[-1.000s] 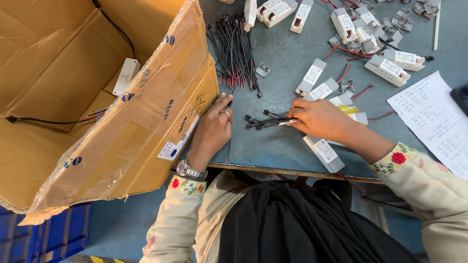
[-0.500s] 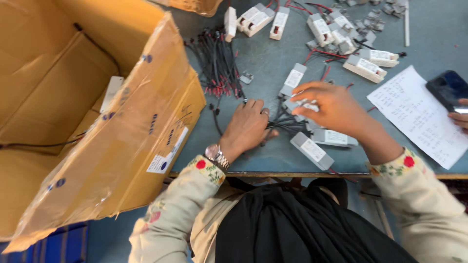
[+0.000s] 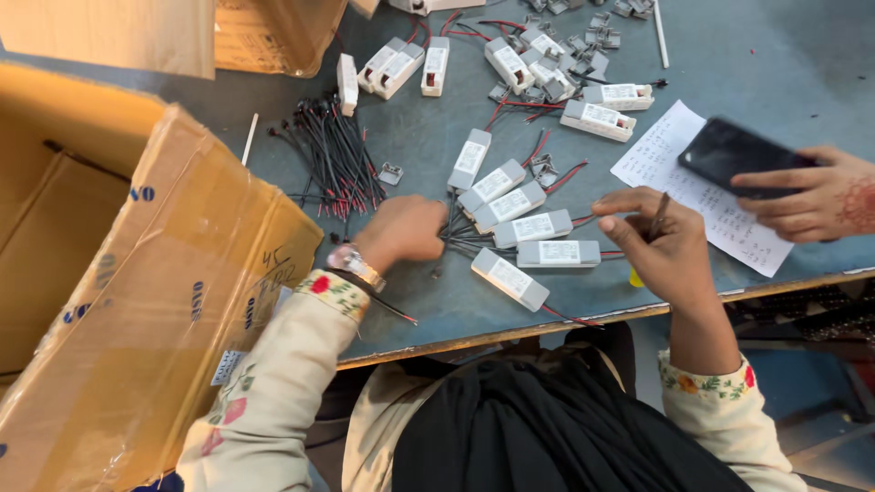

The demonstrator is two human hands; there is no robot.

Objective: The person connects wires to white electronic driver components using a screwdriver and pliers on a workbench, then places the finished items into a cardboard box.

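My left hand point(image 3: 406, 232), with a watch on the wrist, is closed on a fan of thin black wires point(image 3: 458, 239) that lie on the grey-blue table point(image 3: 419, 301). To the right, my right hand point(image 3: 665, 246) pinches a thin dark wire point(image 3: 658, 217) between thumb and fingers. Between the hands lie several small white-grey rectangular driver boxes point(image 3: 558, 253) with red and black leads; one box point(image 3: 509, 278) sits nearest the table edge. A loose bundle of black and red wires point(image 3: 333, 159) lies behind my left hand.
A large open cardboard box point(image 3: 164, 301) fills the left side. More driver boxes point(image 3: 597, 118) and small clips lie at the back. A handwritten paper sheet point(image 3: 670, 169) lies at right, where another person's hand point(image 3: 816, 196) holds a black phone point(image 3: 734, 155).
My left hand has left the cardboard box's edge and moved right onto the black wires. My right hand has shifted right, off the boxes. The other person's hand with the phone has come into view.
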